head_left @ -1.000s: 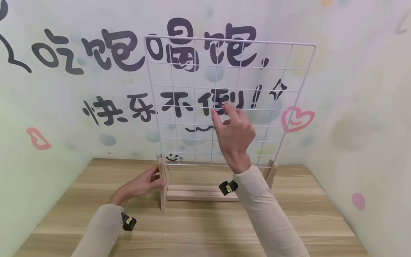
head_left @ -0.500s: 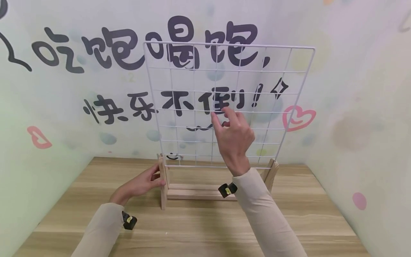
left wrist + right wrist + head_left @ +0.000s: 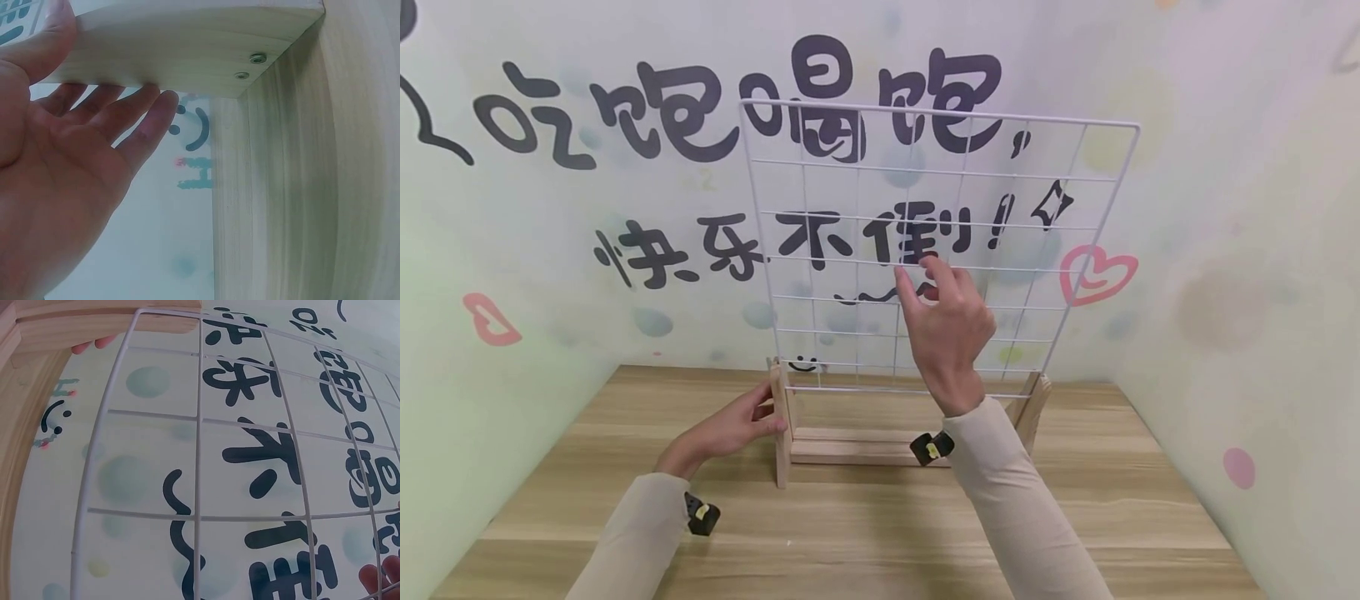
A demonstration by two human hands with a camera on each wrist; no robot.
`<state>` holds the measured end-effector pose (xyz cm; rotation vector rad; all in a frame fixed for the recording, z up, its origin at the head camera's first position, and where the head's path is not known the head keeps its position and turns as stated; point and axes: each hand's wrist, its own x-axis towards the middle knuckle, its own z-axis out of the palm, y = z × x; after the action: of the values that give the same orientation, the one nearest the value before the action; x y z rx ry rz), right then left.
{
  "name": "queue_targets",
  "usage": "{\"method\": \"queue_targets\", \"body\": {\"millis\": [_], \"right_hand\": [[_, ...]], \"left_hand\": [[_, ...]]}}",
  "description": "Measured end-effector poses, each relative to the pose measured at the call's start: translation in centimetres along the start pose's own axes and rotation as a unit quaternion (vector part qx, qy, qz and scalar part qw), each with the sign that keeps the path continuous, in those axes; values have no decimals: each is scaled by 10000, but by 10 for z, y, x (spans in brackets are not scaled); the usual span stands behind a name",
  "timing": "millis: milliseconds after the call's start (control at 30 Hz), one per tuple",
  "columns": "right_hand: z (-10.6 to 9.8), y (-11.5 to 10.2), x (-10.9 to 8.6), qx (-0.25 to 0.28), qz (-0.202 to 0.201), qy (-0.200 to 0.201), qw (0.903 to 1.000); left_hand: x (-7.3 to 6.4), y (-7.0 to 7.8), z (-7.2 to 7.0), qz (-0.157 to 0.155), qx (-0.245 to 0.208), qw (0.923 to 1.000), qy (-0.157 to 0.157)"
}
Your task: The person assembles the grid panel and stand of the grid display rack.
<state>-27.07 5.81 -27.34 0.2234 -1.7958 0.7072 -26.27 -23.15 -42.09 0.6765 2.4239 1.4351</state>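
A white wire grid panel [image 3: 820,104] stands between the posts of a wooden stand [image 3: 857,452]. My left hand [image 3: 726,425] grips the stand's left post [image 3: 781,454]. In the left wrist view the thumb lies on one side of that post [image 3: 187,50], and the fingers reach its far edge. My right hand [image 3: 951,321] pinches a wire near the panel's middle. In the right wrist view its fingertips [image 3: 370,578] show at the lower right, behind the grid [image 3: 79,512]. The right post [image 3: 1033,412] is partly hidden behind the right arm.
The stand rests on a wood-grain table [image 3: 850,542]. Close behind rises a white wall [image 3: 647,192] with large black lettering, and a side wall [image 3: 1262,333] bounds the right. Two screw heads [image 3: 257,58] show in the left post.
The panel's top edge has come lower, more so at its right corner. My right hand has moved slightly down with it. The left hand keeps its place on the post.
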Motion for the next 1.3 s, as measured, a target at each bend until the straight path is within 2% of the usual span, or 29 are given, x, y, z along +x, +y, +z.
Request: {"method": "queue_targets", "body": {"millis": [333, 933, 1300], "right_hand": [[0, 3, -3, -8, -40, 54, 10000], [2, 3, -15, -121, -226, -49, 9997], [4, 11, -24, 48, 11, -41, 10000]], "left_hand": [[-1, 1, 1, -60, 41, 10000, 24], [2, 3, 2, 60, -78, 9999, -54], [0, 4, 1, 2, -79, 9999, -61]]}}
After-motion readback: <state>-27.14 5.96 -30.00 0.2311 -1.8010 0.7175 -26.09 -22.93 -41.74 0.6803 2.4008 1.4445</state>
